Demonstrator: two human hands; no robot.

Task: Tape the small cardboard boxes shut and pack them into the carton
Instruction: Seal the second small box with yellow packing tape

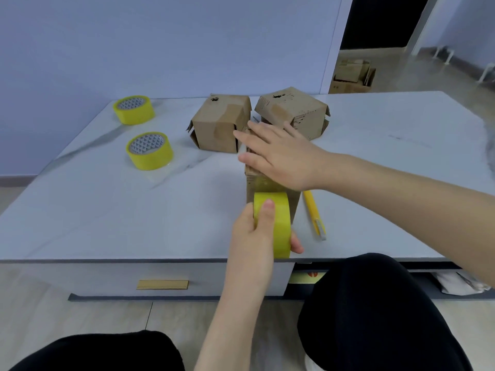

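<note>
Tape roll (277, 226) in left hand (253, 238); right hand (280, 156) atop box (251, 187)

Left box (218, 124) and right box (294, 113) sit behind the near box (258, 183), tape roll (280, 226) against it.

Far roll (134, 109) behind near roll (150, 151), table (107, 223) left; left box (222, 121), right box (292, 113) behind front box (251, 183); cutter (314, 215) right.

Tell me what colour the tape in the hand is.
Yellow; the head view shows the tape in the left hand.
</note>
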